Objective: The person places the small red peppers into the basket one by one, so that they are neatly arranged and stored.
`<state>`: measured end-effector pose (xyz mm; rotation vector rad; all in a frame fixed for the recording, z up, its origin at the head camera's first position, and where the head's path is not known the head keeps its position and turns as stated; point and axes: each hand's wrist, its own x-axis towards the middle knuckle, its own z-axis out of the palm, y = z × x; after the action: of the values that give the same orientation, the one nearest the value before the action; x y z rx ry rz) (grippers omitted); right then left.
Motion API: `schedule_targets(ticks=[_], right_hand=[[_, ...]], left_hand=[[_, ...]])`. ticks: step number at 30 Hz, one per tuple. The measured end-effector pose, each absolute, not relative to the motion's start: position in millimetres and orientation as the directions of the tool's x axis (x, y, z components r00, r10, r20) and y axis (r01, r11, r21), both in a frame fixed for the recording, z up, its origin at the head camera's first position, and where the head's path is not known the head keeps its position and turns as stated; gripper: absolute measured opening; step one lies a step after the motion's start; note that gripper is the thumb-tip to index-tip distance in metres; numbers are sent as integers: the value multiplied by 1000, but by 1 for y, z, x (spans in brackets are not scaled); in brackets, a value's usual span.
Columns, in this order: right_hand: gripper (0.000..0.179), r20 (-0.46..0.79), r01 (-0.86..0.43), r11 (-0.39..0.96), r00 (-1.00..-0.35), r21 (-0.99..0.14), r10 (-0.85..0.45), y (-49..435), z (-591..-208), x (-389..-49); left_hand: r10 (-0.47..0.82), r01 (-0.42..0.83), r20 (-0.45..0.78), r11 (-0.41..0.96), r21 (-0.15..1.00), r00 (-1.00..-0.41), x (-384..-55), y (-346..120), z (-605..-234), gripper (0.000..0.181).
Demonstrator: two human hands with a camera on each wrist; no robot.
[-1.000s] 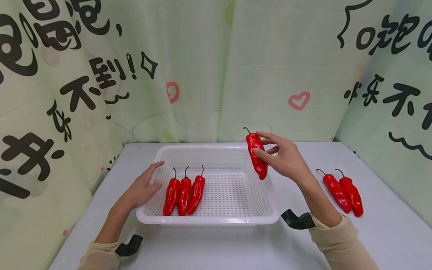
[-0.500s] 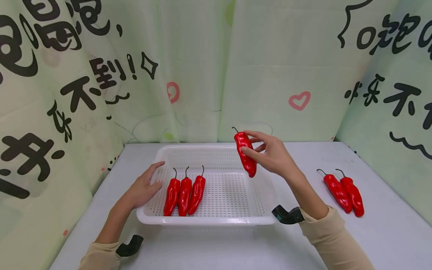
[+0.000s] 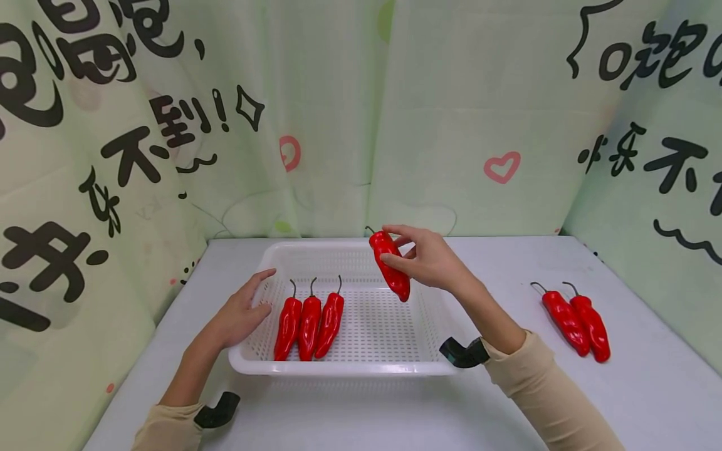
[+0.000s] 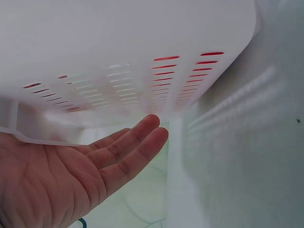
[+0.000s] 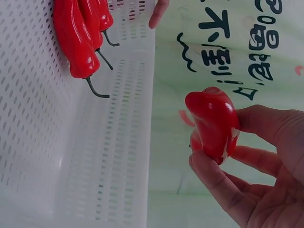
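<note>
My right hand [image 3: 425,257] pinches a red chili pepper [image 3: 389,266] between thumb and fingers, above the right part of a white perforated plastic basket [image 3: 344,369]. In the right wrist view the pepper [image 5: 216,126] shows its blunt lower end, and its stem is hidden. My left hand [image 3: 242,313] rests at the basket's left rim. In the left wrist view its fingers [image 4: 128,156] extend nearly straight along the outside of the basket wall [image 4: 142,85], with the thumb hidden. Three red chili peppers [image 3: 308,326] lie side by side inside, stems pointing away.
Two more red chili peppers [image 3: 575,322] lie together on the white table [image 3: 507,401], right of the basket. A light green curtain [image 3: 440,125] with black lettering encloses the back and sides. Black wrist mounts [image 3: 464,352] sit on both forearms.
My right hand has carried its chili pepper leftward over the basket, dipping slightly in the last half second. The left hand and the other peppers have stayed put.
</note>
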<state>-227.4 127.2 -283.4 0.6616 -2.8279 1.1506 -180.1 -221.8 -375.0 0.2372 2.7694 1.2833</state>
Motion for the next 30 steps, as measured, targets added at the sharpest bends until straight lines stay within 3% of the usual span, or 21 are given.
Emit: schedule_targets(ticks=[12, 30], right_hand=[[59, 26, -360, 686, -895, -632, -446, 107, -292, -233], [56, -244, -226, 765, -860, -603, -447, 85, -310, -242]], left_hand=[[186, 127, 6, 648, 751, -982, -184, -223, -376, 70], [194, 128, 0, 649, 750, -981, -183, -223, -376, 70]])
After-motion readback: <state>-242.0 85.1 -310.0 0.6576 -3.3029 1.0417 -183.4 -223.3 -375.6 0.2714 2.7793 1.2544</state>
